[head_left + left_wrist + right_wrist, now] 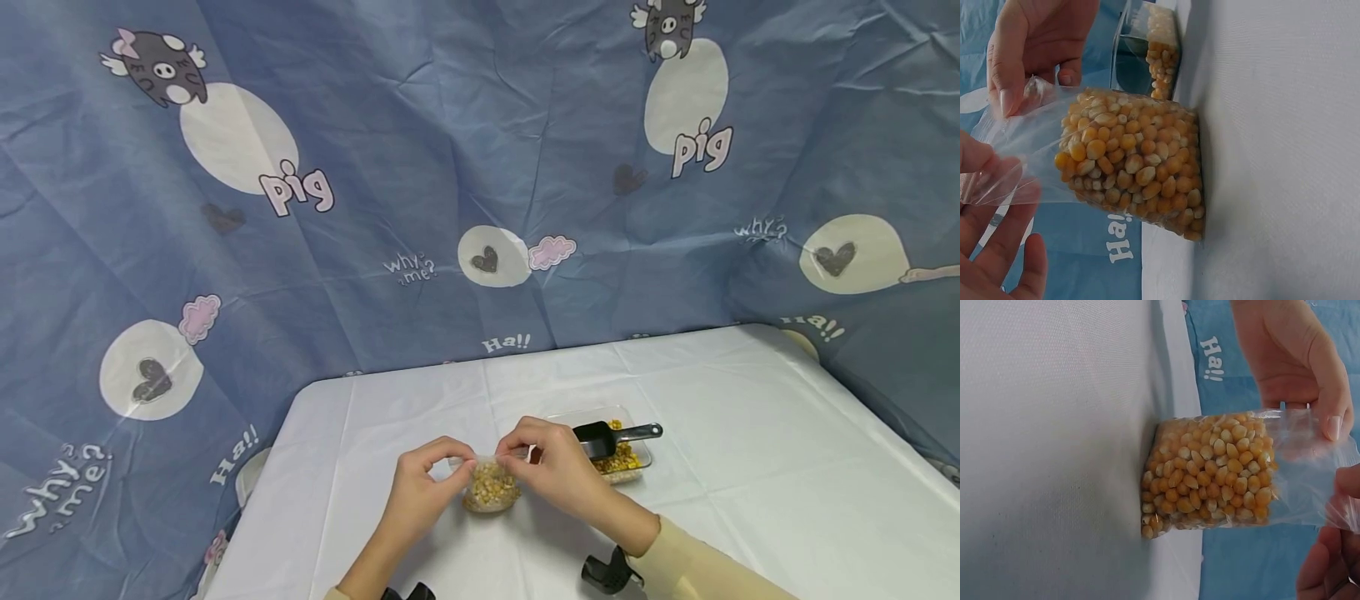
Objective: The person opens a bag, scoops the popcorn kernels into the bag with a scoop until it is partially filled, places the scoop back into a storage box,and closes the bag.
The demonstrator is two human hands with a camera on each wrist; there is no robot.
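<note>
A clear plastic bag (491, 490) filled with yellow corn kernels (1135, 159) stands upright on the white table. Its unfilled upper part rises above the kernels, between both hands. My left hand (426, 483) pinches the left side of the bag's top edge between thumb and fingers. On the opposite side, my right hand (551, 467) pinches the same edge with thumb and forefinger. In the right wrist view, the see-through plastic (1300, 481) is drawn flat between the fingers, and the kernels pack the lower part of the bag.
Behind my right hand sits a clear rectangular container (647, 462) holding corn kernels, with a black scoop (600, 440) lying across it. A white cloth covers the table (405, 408). Blue printed fabric (420, 167) hangs along the back edge.
</note>
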